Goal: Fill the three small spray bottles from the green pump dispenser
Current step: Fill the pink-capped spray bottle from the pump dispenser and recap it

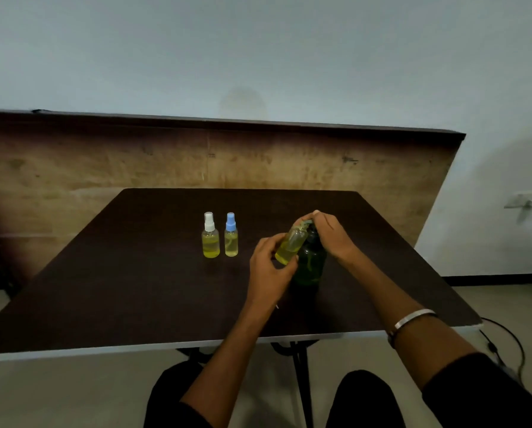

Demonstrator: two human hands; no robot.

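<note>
Filling, frame centre-right.
My left hand (269, 267) grips a tilted clear plastic bottle (290, 244); my right hand (331, 233) clasps the dark green pump dispenser (311, 262).

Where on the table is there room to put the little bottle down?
Bare tabletop lies left of the white-capped bottle, and in front of it and the blue-capped bottle. It is crowded on the right, where the left hand holds the tilted bottle at the green dispenser under the right hand.
</note>
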